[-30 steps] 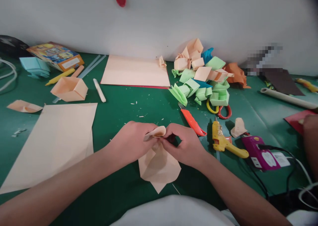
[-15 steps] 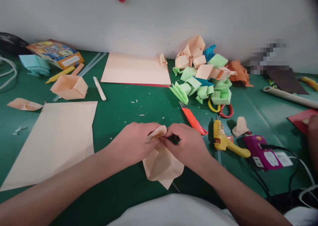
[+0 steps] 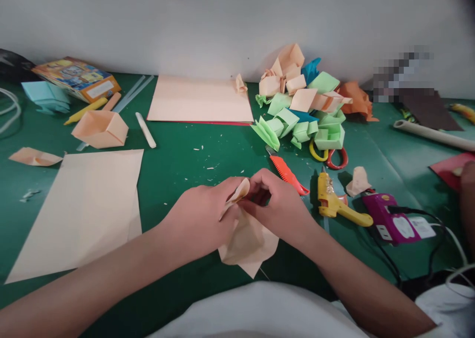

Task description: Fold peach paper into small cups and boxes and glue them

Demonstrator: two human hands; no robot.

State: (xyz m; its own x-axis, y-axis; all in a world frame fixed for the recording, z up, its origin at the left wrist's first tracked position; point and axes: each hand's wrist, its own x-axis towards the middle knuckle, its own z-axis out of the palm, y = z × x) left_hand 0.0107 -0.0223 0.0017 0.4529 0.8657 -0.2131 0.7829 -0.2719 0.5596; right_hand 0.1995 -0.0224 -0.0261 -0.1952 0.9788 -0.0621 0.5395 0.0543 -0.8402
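A folded piece of peach paper (image 3: 249, 241) hangs between my hands, its pointed lower flap spread out toward me and its upper edge curled. My left hand (image 3: 208, 217) is closed round the curled upper part from the left. From the right, my right hand (image 3: 278, 197) pinches the same paper at its upper edge, thumb against forefinger. Just beyond the right hand lies an orange craft knife (image 3: 287, 172). A yellow glue gun (image 3: 336, 202) rests to its right. The fingertips partly hide where the paper is gripped.
Large peach sheets (image 3: 85, 204) lie at left, near a peach paper box (image 3: 101, 129) and a white marker-like stick (image 3: 145, 130). Folded green and peach papers (image 3: 302, 108) pile up at back right beside scissors (image 3: 337, 158). A purple power block (image 3: 393, 219) with cables sits right; another person's hand (image 3: 468, 189) shows.
Both hands still hold the peach paper. My right hand's fingers have lifted slightly, and the curled upper edge stands more upright. The view has shifted a little.
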